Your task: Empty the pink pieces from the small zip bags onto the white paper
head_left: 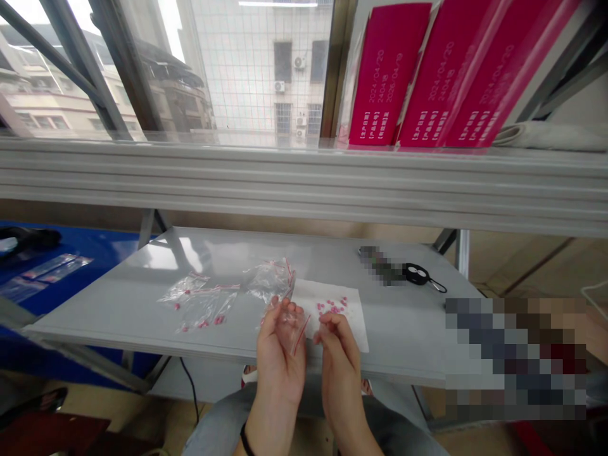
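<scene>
In the head view my left hand (279,364) is palm up, its fingers curled round a small clear zip bag (291,334) with a red seal strip. My right hand (342,354) is just right of the bag's mouth, thumb and fingertips pinched together; what is between them, if anything, is too small to make out. Beyond it, several small pink round pieces (334,309) lie on a sheet of white paper (355,329). Left of my hands are more clear zip bags (209,304), some with pink pieces in them, and a crumpled pile of clear bags (270,278).
The grey table (142,297) stands under a metal shelf beam (285,183) bearing tall pink boxes (389,76). A black key fob (417,273) with a clip lies at the back right. A blue table (104,247) adjoins at left, with flat clear packets (52,269).
</scene>
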Demonstrator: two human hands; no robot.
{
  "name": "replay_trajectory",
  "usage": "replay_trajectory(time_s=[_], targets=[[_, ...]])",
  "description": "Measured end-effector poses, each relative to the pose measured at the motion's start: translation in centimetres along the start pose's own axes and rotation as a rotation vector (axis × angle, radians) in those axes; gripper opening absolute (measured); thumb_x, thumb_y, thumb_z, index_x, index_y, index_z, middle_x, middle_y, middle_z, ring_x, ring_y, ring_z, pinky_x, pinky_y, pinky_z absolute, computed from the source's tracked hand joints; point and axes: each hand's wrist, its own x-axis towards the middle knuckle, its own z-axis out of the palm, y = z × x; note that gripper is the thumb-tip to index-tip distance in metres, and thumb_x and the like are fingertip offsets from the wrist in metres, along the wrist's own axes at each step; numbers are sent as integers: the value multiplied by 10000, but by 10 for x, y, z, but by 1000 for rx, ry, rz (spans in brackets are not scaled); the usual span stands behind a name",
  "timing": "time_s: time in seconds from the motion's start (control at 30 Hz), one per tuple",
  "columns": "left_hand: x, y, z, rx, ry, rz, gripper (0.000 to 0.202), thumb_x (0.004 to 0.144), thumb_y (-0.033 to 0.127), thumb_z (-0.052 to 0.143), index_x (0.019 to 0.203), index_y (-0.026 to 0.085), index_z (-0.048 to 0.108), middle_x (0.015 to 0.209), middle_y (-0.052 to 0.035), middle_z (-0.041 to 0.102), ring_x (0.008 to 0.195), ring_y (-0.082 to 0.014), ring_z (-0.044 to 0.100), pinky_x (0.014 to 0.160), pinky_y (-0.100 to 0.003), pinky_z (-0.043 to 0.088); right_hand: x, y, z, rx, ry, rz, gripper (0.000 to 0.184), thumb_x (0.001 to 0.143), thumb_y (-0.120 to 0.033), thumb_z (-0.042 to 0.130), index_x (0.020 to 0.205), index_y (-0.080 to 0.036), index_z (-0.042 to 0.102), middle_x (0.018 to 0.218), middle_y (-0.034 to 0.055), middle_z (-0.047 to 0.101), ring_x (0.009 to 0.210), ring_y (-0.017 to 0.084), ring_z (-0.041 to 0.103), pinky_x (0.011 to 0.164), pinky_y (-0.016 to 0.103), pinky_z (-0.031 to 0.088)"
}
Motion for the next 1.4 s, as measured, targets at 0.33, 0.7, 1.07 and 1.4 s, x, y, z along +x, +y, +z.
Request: replay_trajectory(time_s=[0.33,0.7,1.07,1.4], targets=[[-4,-18,-6,182,-184,-49,304,928,470,648,1119,235,625,840,-7,666,707,-143,672,728,-294,578,4,-9,21,422,-34,387,281,894,-424,569,1061,-261,726,1229,68,726,1187,280,659,1029,471,539],[-8,-31,0,375,-314,37,432,916,564,623,1252,306,536,888,-26,646,722,-161,650,695,-286,560,9,-26,34,753,319,587,148,874,-243,615,924,-171,734,917,45,785,824,186,735,852,309,592],[-13,-22,11,186,-261,136,232,940,372,644,1167,327,622,935,-17,660,801,-167,664,789,-326,567,18,-33,27,724,264,579,284,984,-270,479,1121,-142,692,1190,104,741,1072,203,721,1051,352,529],[24,47,11,44,-125,209,158,985,227,497,934,194,643,886,-53,621,761,-148,633,679,-269,575,109,-46,-28,364,232,141,160,897,-223,483,864,-187,636,860,76,728,856,150,738,782,271,636]])
